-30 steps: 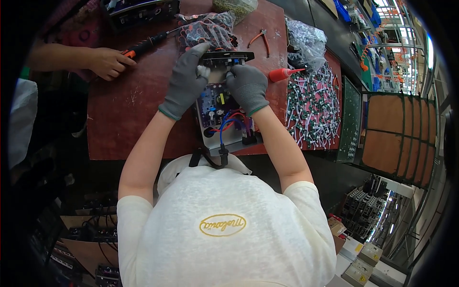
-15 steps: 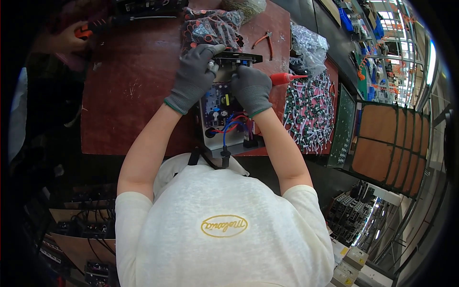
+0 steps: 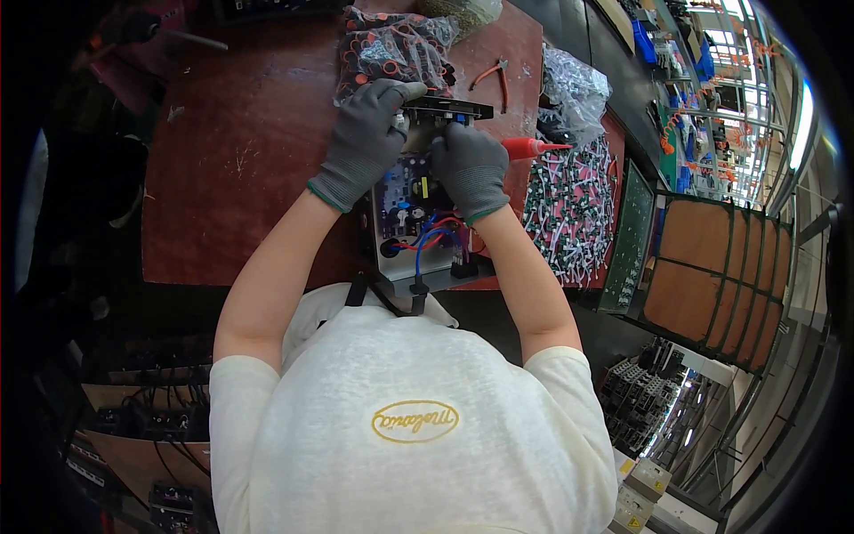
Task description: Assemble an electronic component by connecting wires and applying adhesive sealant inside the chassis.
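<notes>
Grey knit gloves with green cuffs cover both hands. My left hand point(image 3: 366, 133) is closed round the left end of a black panel point(image 3: 476, 109), thumb and fingers at its edge. On the panel's near side, my right hand point(image 3: 471, 167) has its fingers curled in beside small blue parts; what they pinch is hidden. Below the hands sits an open metal case point(image 3: 391, 263) holding a dark circuit board point(image 3: 398, 198). Blue and red wires point(image 3: 436, 233) loop at its near end, and a black cable point(image 3: 418, 298) leaves toward me.
A red pointed bottle point(image 3: 525, 148) lies right of my right hand, by a heap of small wired boards point(image 3: 569, 209). Beyond are red-handled pliers point(image 3: 504, 87), a plastic bag of black-and-orange parts point(image 3: 391, 53) and a clear bag point(image 3: 574, 89). Far left, another person's tool point(image 3: 191, 37) reaches over the table point(image 3: 240, 178).
At the far left, the other person's hand and orange-handled tool have shifted away, leaving mainly a blurred shaft in view. My hands hold nearly the same place at the panel.
</notes>
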A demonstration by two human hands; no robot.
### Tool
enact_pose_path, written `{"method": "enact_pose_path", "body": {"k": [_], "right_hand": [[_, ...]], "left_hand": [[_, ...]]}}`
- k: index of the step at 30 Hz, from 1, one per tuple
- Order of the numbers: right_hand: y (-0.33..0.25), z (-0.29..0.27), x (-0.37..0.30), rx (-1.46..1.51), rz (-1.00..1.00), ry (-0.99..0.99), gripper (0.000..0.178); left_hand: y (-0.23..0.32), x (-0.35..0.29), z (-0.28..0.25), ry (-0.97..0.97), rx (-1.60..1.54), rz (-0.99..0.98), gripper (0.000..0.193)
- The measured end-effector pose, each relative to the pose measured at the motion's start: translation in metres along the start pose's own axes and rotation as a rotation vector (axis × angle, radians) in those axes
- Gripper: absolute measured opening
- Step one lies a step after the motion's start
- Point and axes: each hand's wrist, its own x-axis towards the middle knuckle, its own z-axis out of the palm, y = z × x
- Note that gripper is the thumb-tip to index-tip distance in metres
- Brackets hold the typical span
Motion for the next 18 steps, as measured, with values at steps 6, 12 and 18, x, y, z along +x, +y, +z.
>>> {"method": "enact_pose_path", "body": {"k": [6,12,18], "right_hand": [[0.003,0.003,-0.001,0.051,-0.047,0.071,0.016],[0.0,0.005,0.001,0.045,-0.013,0.066,0.015],[0.005,0.012,-0.001,0.053,-0.017,0.163,0.016]], "left_hand": [[0.003,0.001,-0.002,-0.012,-0.014,-0.019,0.041],[0.002,0.002,0.0,-0.026,0.053,-0.002,0.038],[0.023,0.01,0.0,-0.116,0.341,0.022,0.043]]}}
